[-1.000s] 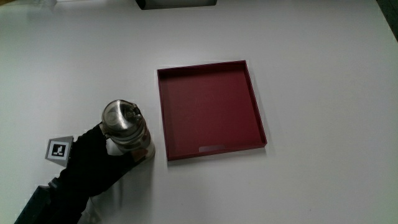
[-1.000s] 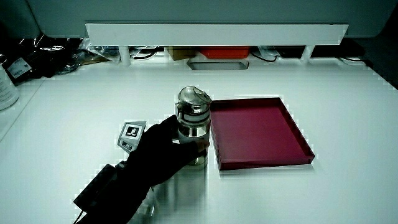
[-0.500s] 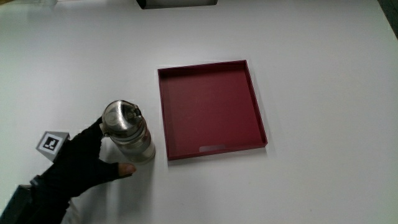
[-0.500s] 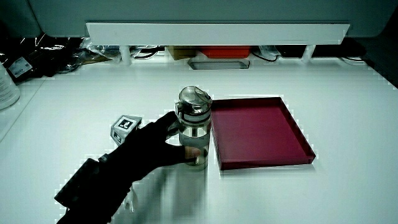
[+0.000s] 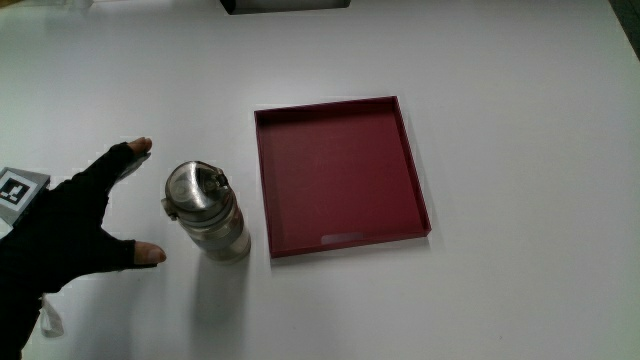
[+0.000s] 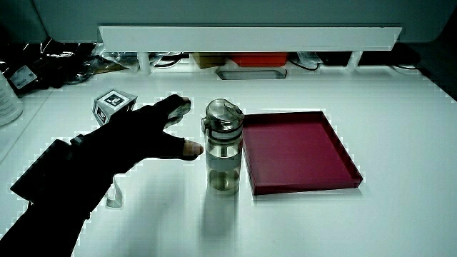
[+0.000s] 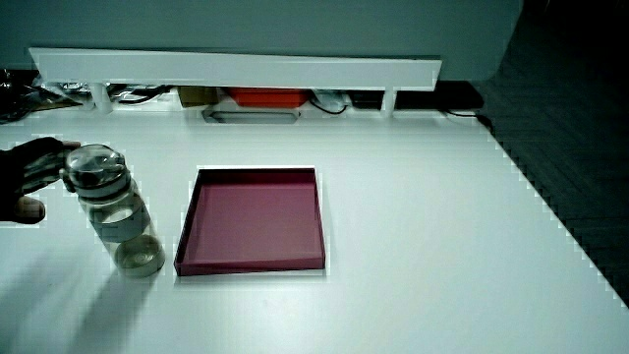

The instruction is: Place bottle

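Note:
A clear bottle (image 5: 207, 212) with a metal lid stands upright on the white table, beside the red tray (image 5: 415, 190) and not in it. Both side views show the bottle (image 6: 222, 151) (image 7: 111, 208) free of any grasp. The gloved hand (image 5: 70, 222) hovers beside the bottle, away from the tray, fingers spread and holding nothing. In a side view the hand (image 6: 136, 135) is a short gap from the bottle; its patterned cube (image 6: 114, 102) sits on its back.
A low white partition (image 6: 250, 36) runs along the table's edge farthest from the person, with cables and small items (image 6: 250, 64) under it. A dark object (image 5: 285, 5) lies at that edge in the main view.
The hand let go of the bottle and drew away from it, opening its fingers. The bottle stays upright beside the tray where it stood.

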A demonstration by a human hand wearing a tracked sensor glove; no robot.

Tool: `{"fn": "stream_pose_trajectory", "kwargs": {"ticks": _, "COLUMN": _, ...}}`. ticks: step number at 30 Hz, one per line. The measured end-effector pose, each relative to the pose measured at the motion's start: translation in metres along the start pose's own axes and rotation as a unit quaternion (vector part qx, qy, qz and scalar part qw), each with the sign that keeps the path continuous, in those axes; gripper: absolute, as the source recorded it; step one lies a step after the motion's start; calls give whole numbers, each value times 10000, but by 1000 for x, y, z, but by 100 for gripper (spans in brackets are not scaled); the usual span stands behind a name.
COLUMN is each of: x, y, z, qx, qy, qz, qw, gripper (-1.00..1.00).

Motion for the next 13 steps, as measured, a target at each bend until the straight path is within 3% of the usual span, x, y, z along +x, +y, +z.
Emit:
{"fn": "stream_pose_trajectory", "kwargs": {"ticks": 8, "x": 13, "y": 5, "z": 2, "qx": -111, "qy": 466, "qz": -84, "qw": 9988, "gripper": -100}}
{"fn": "stream_pose_trajectory", "kwargs": {"ticks": 13, "x": 10, "y": 4, "z": 0, "qx": -168, "qy": 409, "qz": -51, "qw": 9990, "gripper": -100}}
